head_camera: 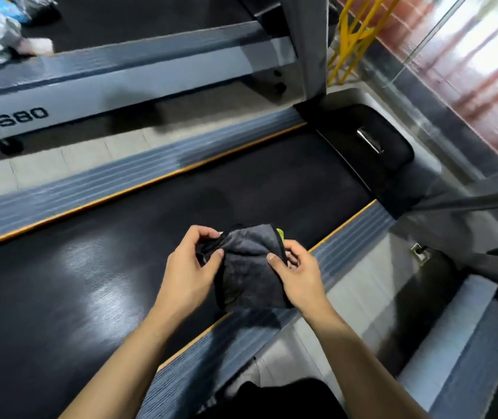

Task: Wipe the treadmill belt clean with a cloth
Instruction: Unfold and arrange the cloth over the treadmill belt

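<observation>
Dark grey cloth [249,267] with a yellow-green edge, bunched and creased, held above the near edge of the treadmill belt [96,267], apart from its surface. Pinched at its left corner between thumb and fingertips of left hand [191,267], at its right edge by curled fingers of right hand [297,272]. Judged as preparation only: wiping not under way, belt black and glossy with light streaks, side rail [241,331] just beneath.

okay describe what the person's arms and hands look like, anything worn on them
Both forearms are bare to the frame's bottom edge: no sleeves, gloves, watch or bands show. The left hand and right hand carry no visible rings. Fingernails look short and plain. No markings can be made out in this slightly blurred view.
</observation>
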The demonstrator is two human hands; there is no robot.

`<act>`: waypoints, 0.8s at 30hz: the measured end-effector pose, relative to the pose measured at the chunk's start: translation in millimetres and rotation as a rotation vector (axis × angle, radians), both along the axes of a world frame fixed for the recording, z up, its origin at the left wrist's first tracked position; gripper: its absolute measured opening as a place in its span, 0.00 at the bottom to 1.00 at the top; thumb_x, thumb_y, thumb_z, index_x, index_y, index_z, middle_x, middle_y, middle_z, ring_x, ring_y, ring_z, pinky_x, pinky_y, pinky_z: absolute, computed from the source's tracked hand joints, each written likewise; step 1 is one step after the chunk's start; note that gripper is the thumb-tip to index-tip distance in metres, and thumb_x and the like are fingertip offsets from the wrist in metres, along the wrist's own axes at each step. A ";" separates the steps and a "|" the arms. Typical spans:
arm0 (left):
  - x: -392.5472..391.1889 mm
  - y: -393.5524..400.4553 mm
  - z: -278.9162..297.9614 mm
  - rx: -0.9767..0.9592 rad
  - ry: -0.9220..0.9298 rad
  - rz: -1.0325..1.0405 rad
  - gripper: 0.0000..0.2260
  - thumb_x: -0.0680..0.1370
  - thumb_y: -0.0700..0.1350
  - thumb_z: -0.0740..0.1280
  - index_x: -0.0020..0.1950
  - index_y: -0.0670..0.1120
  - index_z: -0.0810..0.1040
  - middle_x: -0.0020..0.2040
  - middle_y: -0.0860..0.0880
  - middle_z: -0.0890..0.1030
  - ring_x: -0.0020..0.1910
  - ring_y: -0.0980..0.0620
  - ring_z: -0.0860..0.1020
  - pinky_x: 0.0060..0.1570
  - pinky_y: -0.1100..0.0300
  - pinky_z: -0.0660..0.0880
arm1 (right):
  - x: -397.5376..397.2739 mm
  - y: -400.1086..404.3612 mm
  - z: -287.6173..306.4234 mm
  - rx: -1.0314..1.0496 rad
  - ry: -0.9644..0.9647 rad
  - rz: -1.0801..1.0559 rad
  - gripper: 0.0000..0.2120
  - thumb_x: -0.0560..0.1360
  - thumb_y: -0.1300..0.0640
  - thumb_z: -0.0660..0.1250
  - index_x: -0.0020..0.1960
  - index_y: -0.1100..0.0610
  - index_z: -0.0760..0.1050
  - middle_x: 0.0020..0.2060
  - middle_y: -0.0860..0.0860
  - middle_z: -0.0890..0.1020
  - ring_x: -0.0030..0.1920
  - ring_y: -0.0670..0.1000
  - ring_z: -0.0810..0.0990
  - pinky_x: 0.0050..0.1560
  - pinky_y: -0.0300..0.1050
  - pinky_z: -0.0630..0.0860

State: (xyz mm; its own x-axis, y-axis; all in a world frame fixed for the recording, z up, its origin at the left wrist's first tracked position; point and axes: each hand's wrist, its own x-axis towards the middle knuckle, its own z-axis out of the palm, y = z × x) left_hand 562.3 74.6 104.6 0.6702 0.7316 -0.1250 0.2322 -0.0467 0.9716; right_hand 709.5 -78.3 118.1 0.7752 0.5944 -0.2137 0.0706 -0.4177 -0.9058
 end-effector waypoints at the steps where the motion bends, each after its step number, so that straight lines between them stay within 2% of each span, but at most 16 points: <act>1: 3.9 -0.8 -16.2 -0.002 0.004 0.001 0.12 0.78 0.41 0.72 0.54 0.57 0.76 0.50 0.60 0.82 0.42 0.46 0.79 0.49 0.48 0.79 | 4.5 2.0 -15.5 0.008 0.028 -0.005 0.07 0.77 0.60 0.70 0.48 0.47 0.79 0.46 0.57 0.83 0.49 0.52 0.82 0.53 0.50 0.79; 4: 16.6 -5.4 -60.2 -0.018 0.047 0.000 0.12 0.78 0.41 0.72 0.55 0.56 0.76 0.50 0.60 0.82 0.42 0.47 0.79 0.48 0.48 0.79 | 21.7 2.0 -61.0 0.018 0.116 0.012 0.08 0.78 0.62 0.69 0.49 0.49 0.80 0.47 0.54 0.84 0.49 0.48 0.82 0.47 0.40 0.79; 6: 27.2 -9.6 -83.5 -0.009 0.078 -0.008 0.12 0.78 0.42 0.72 0.55 0.56 0.76 0.51 0.61 0.81 0.43 0.48 0.80 0.48 0.48 0.79 | 37.8 0.9 -88.3 0.014 0.125 0.037 0.07 0.78 0.62 0.69 0.51 0.52 0.79 0.46 0.51 0.85 0.50 0.47 0.83 0.48 0.37 0.78; 9: 53.4 -16.5 -114.9 -0.008 0.128 -0.026 0.11 0.79 0.42 0.71 0.55 0.56 0.75 0.51 0.62 0.81 0.41 0.48 0.79 0.49 0.49 0.79 | 71.2 -5.0 -129.9 0.011 0.099 0.061 0.06 0.77 0.62 0.69 0.53 0.55 0.78 0.47 0.51 0.85 0.52 0.49 0.82 0.51 0.39 0.78; 11: 78.2 -23.4 -134.9 0.005 0.149 -0.037 0.11 0.79 0.42 0.71 0.56 0.56 0.75 0.52 0.62 0.81 0.42 0.49 0.80 0.49 0.51 0.79 | 99.0 -12.3 -156.9 0.015 0.085 0.068 0.06 0.77 0.61 0.70 0.53 0.54 0.78 0.48 0.51 0.85 0.53 0.49 0.82 0.54 0.41 0.79; 15: 150.3 -42.5 -174.7 0.050 0.199 -0.088 0.11 0.80 0.43 0.70 0.56 0.58 0.75 0.54 0.65 0.80 0.43 0.49 0.80 0.46 0.58 0.77 | 170.0 -33.6 -204.7 0.062 0.092 0.062 0.08 0.77 0.62 0.69 0.52 0.50 0.79 0.47 0.46 0.85 0.52 0.46 0.83 0.53 0.38 0.77; 20: 256.3 -81.1 -221.7 0.049 0.229 -0.124 0.10 0.80 0.43 0.69 0.56 0.58 0.75 0.54 0.65 0.80 0.37 0.47 0.80 0.42 0.54 0.79 | 277.8 -73.3 -253.1 0.092 0.097 0.066 0.07 0.78 0.63 0.68 0.53 0.53 0.79 0.49 0.42 0.84 0.53 0.41 0.81 0.52 0.34 0.75; 22: 295.8 -94.8 -235.7 0.066 0.221 -0.125 0.11 0.81 0.43 0.69 0.56 0.58 0.75 0.54 0.65 0.80 0.38 0.49 0.81 0.40 0.58 0.78 | 319.9 -87.4 -268.7 0.107 0.115 0.055 0.08 0.78 0.63 0.69 0.54 0.53 0.78 0.49 0.42 0.84 0.53 0.41 0.81 0.52 0.36 0.76; 24: 334.5 -105.9 -247.0 0.079 0.226 -0.134 0.11 0.81 0.42 0.68 0.58 0.59 0.76 0.56 0.64 0.80 0.43 0.51 0.82 0.44 0.59 0.80 | 358.9 -99.6 -280.7 0.116 0.135 0.059 0.08 0.78 0.62 0.69 0.55 0.52 0.78 0.49 0.43 0.84 0.54 0.41 0.81 0.56 0.41 0.78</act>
State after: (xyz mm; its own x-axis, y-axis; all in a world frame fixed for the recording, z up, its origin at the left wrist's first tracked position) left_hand 896.7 -31.3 -142.4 0.7230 0.6520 -0.2284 0.4292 -0.1649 0.8880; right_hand 1068.4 -177.9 -162.5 0.7071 0.6648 -0.2409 -0.0339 -0.3084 -0.9507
